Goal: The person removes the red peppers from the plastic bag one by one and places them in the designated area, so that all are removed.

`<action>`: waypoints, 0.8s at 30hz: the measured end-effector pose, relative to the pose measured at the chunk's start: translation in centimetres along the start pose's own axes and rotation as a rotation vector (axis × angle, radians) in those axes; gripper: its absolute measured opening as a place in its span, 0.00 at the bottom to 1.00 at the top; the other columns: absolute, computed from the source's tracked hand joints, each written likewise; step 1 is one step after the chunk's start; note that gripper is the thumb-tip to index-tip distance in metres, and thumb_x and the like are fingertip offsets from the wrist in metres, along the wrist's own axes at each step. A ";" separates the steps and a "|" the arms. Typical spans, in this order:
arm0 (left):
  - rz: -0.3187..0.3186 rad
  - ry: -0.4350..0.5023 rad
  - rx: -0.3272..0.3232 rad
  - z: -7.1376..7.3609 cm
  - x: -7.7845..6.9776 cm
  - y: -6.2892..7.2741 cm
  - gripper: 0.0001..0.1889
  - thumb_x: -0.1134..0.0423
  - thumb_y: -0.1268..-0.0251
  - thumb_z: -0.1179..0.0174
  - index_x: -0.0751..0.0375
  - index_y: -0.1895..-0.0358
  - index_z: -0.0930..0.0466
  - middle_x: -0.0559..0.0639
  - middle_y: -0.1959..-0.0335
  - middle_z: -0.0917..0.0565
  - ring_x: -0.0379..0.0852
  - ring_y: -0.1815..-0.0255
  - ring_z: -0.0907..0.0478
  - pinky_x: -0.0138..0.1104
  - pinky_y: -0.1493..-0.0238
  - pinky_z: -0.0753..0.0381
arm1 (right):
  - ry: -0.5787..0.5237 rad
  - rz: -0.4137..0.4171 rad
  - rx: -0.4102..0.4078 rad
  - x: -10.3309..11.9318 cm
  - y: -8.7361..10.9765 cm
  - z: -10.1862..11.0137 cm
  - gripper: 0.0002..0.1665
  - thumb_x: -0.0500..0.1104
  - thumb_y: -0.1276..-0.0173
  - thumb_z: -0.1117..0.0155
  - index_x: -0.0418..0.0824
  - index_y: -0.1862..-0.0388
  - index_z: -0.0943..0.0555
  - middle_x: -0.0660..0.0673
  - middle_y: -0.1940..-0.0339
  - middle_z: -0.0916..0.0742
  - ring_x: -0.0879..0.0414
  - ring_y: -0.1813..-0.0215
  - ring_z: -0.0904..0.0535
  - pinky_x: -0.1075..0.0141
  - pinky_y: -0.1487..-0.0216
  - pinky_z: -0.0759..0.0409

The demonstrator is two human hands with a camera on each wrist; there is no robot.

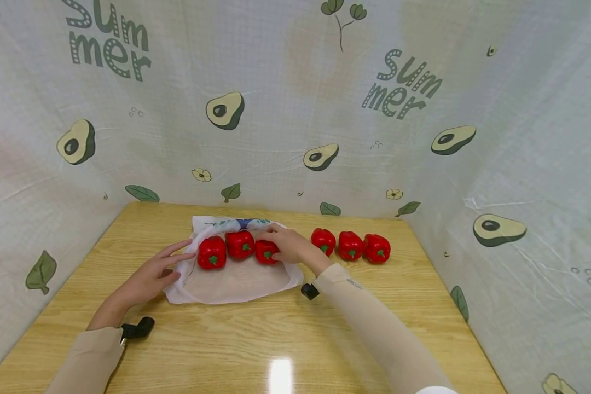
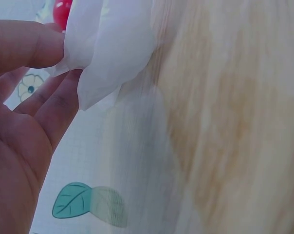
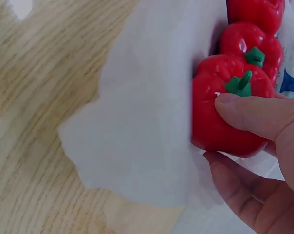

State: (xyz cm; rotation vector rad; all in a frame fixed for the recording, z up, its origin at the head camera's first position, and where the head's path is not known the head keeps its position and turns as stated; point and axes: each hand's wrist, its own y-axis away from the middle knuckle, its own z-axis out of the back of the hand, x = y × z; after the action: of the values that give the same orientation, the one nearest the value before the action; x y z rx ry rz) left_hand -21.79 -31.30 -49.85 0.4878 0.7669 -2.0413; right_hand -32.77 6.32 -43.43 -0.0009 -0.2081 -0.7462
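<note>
A white plastic bag (image 1: 236,285) with blue and green print lies on its side, its mouth spread toward me. Inside it, toy red bell peppers with green stems stand in a row: one at the left (image 1: 212,253), one in the middle (image 1: 239,244) and one at the right (image 1: 265,252). My right hand (image 1: 289,244) grips the right-hand bell pepper (image 3: 220,122), thumb over its top near the stem and fingers around its side. At the bag's left side, my left hand (image 1: 150,278) holds the thin bag edge (image 2: 115,53) between thumb and fingers.
Three more red bell peppers stand to the right of the bag: a left one (image 1: 323,241), a middle one (image 1: 351,246) and a right one (image 1: 376,249). The wooden table (image 1: 216,350) meets a printed cloth (image 1: 276,126) at its back and sides.
</note>
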 end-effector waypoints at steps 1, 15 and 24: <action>-0.002 -0.004 -0.001 0.0 0.0 0.0 0.31 0.81 0.34 0.34 0.60 0.28 0.21 0.61 0.17 0.36 0.67 0.26 0.35 0.15 0.42 0.29 | -0.004 0.001 0.001 0.1 0.1 -0.1 0.36 0.39 0.27 0.27 0.53 0.22 0.25 0.45 0.25 0.26 0.48 0.31 0.21 0.55 0.32 0.19; 0.014 0.003 0.010 0.0 -0.2 -0.1 0.31 0.81 0.34 0.34 0.59 0.28 0.21 0.62 0.18 0.36 0.72 0.24 0.37 0.13 0.38 0.37 | -0.069 0.025 -0.011 1.4 1.8 -0.2 0.37 0.40 0.28 0.26 0.54 0.22 0.25 0.46 0.24 0.28 0.50 0.31 0.24 0.60 0.35 0.17; 0.007 0.000 -0.001 -0.1 0.0 0.0 0.30 0.80 0.33 0.35 0.59 0.28 0.20 0.61 0.18 0.36 0.61 0.24 0.36 0.16 0.42 0.29 | -0.080 0.066 -0.040 1.8 3.3 0.4 0.37 0.38 0.29 0.25 0.51 0.23 0.24 0.43 0.24 0.26 0.51 0.34 0.22 0.60 0.38 0.16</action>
State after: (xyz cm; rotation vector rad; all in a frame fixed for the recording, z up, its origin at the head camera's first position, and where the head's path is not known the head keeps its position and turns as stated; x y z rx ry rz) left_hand -21.75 -31.24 -49.88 0.4894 0.7651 -2.0342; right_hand -29.29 7.57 -42.50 -0.0751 -0.2678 -0.6851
